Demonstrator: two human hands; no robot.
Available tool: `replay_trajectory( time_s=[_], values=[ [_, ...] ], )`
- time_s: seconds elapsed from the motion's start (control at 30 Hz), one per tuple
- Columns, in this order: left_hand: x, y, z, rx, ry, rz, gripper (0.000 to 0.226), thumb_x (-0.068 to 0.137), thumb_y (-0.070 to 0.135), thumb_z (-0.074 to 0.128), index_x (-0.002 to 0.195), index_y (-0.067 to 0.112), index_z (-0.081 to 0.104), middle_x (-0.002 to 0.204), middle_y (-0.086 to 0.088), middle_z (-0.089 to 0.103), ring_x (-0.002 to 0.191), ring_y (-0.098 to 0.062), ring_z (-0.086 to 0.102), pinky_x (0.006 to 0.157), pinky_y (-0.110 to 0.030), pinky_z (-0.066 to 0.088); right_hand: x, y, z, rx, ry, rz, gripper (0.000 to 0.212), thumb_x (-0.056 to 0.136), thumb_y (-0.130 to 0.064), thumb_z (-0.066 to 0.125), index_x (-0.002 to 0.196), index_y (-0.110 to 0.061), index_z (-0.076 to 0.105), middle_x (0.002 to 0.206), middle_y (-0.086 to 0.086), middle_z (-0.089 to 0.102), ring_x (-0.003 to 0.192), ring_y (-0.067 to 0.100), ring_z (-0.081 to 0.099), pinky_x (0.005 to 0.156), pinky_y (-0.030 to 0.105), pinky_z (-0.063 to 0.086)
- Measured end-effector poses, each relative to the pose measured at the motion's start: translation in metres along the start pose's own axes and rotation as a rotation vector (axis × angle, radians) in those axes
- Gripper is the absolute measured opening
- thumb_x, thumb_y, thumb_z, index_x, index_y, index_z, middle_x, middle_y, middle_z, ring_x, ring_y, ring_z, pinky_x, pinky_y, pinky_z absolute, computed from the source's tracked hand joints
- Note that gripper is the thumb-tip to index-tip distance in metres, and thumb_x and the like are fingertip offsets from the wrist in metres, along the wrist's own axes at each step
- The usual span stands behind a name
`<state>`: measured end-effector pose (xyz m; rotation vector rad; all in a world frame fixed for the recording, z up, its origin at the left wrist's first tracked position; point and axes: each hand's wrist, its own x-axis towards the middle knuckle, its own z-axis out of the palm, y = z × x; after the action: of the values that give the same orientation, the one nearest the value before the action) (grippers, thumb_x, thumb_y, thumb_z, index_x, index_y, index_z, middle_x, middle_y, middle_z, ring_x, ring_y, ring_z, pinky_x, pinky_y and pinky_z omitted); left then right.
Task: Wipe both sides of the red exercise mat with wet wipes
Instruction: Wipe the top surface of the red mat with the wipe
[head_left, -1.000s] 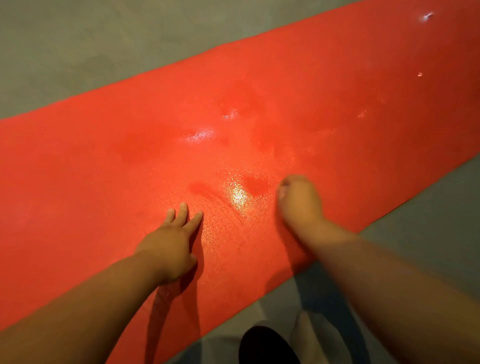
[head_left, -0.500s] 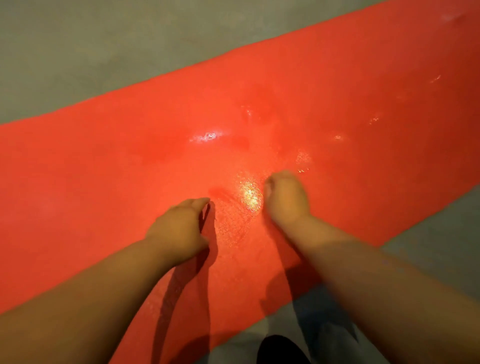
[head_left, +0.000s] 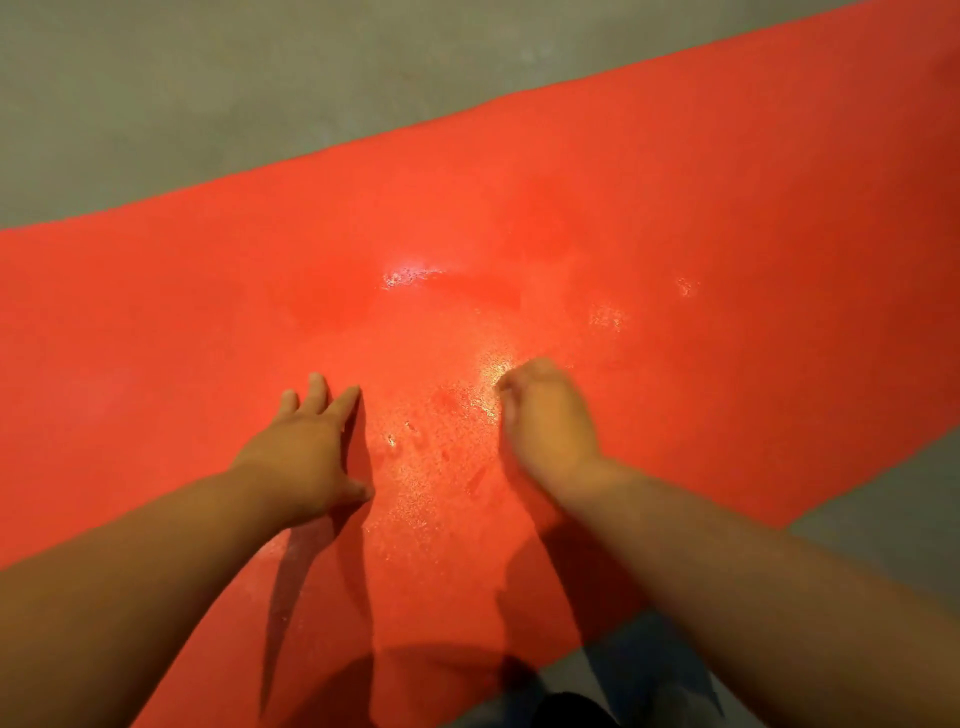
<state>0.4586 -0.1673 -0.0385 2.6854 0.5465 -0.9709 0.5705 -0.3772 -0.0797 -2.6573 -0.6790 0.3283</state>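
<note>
**Two hands on the mat: one braces, one scrubs**

Your left hand (head_left: 304, 457) lies flat on the red exercise mat (head_left: 727, 234), fingers (head_left: 345, 402) straight and spread, thumb out to the side. That reads as a brace: it pins the mat against the floor (head_left: 208, 104) so the sheet does not creep or ruck under the rubbing beside it.

Your right hand (head_left: 548, 421) is near it, knuckles up, fingers curled under and bunched tight against the surface. The wet wipe itself is hidden beneath them, so you cannot confirm it by sight. Judging by the glossy damp patch (head_left: 441, 467) between and ahead of your hands, the fist is probably clamped on a wipe and pressing it down.

Unrolled and flat, the mat has one face up. Its long axis runs diagonally, from the lower left of your view to the upper right, and both ends run out of frame. You are at the near long edge, reaching across the short width. Dry-looking red lies to either side of the damp patch, so this face is probably only part done.
</note>
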Motion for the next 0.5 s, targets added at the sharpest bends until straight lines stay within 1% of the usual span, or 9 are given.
replay_trajectory(
  time_s=[0.07,0.1,0.13,0.2,0.3,0.33,0.37,0.4,0.5],
  values=[
    [0.000,0.000,0.000,0.001,0.000,0.007,0.119,0.072,0.055,0.075,0.152,0.029,-0.008,0.159,-0.006,-0.018,0.147,-0.035,-0.004,0.114,-0.046,0.024,-0.040,-0.033,0.017,-0.024,-0.273,-0.361,0.024,0.079,-0.001,0.059,0.100,-0.011,0.065,0.104,0.007,0.055,0.101,0.025,0.052,0.084,0.032,0.044],
    [0.001,-0.001,-0.001,0.001,0.001,0.012,0.119,0.072,0.056,0.075,0.152,0.029,-0.008,0.159,-0.006,-0.018,0.147,-0.035,-0.004,0.114,-0.046,0.024,-0.045,-0.036,0.018,-0.036,-0.363,-0.474,0.024,0.080,-0.003,0.061,0.102,-0.012,0.066,0.104,0.006,0.055,0.101,0.024,0.052,0.084,0.033,0.045],
    [0.000,-0.002,0.000,-0.001,0.000,0.015,0.119,0.071,0.057,0.075,0.152,0.029,-0.008,0.159,-0.005,-0.019,0.147,-0.034,-0.005,0.114,-0.046,0.024,-0.036,-0.029,0.012,-0.034,-0.371,-0.496,0.024,0.083,-0.005,0.060,0.104,-0.013,0.066,0.104,0.005,0.055,0.102,0.024,0.052,0.084,0.033,0.045],
    [0.001,-0.003,0.001,-0.008,0.010,0.015,0.120,0.071,0.057,0.075,0.152,0.030,-0.008,0.159,-0.004,-0.019,0.147,-0.034,-0.006,0.114,-0.046,0.025,0.003,-0.002,-0.004,-0.049,-0.217,-0.324,0.023,0.086,-0.006,0.054,0.101,-0.013,0.069,0.103,0.007,0.057,0.100,0.026,0.055,0.083,0.033,0.044],
    [0.000,-0.003,0.002,-0.010,0.028,0.010,0.120,0.070,0.056,0.076,0.153,0.030,-0.006,0.159,-0.004,-0.017,0.147,-0.033,-0.005,0.112,-0.046,0.026,0.061,0.046,-0.037,-0.024,0.061,0.145,0.018,0.087,-0.009,0.056,0.096,-0.009,0.071,0.103,0.016,0.058,0.097,0.034,0.057,0.081,0.034,0.042],
    [0.000,-0.002,0.002,-0.016,0.032,0.007,0.120,0.069,0.055,0.077,0.153,0.030,-0.005,0.160,-0.003,-0.017,0.147,-0.033,-0.004,0.112,-0.046,0.027,0.066,0.046,-0.039,-0.051,0.096,0.217,0.018,0.086,-0.008,0.056,0.096,-0.008,0.071,0.103,0.017,0.058,0.095,0.035,0.057,0.080,0.034,0.043],
    [0.000,-0.002,0.002,-0.033,0.039,0.004,0.119,0.069,0.054,0.077,0.153,0.031,-0.004,0.160,-0.003,-0.016,0.147,-0.033,-0.004,0.112,-0.046,0.027,0.064,0.035,-0.032,-0.110,0.095,0.193,0.019,0.085,-0.006,0.055,0.095,-0.007,0.071,0.102,0.016,0.058,0.094,0.035,0.057,0.078,0.033,0.043],
    [-0.001,-0.002,0.002,-0.053,0.045,0.001,0.119,0.068,0.053,0.078,0.153,0.031,-0.003,0.160,-0.003,-0.016,0.147,-0.033,-0.005,0.111,-0.046,0.028,0.054,0.018,-0.019,-0.144,0.041,0.102,0.020,0.083,-0.003,0.054,0.093,-0.007,0.070,0.100,0.014,0.058,0.093,0.033,0.058,0.076,0.030,0.043],
    [-0.003,-0.001,0.005,-0.078,0.051,0.001,0.118,0.068,0.051,0.077,0.153,0.032,-0.003,0.159,-0.002,-0.018,0.147,-0.031,-0.006,0.112,-0.045,0.029,-0.009,-0.047,0.021,-0.061,-0.146,-0.347,0.018,0.083,-0.001,0.054,0.090,-0.009,0.068,0.095,0.008,0.057,0.092,0.028,0.056,0.070,0.027,0.039]
  ],
)
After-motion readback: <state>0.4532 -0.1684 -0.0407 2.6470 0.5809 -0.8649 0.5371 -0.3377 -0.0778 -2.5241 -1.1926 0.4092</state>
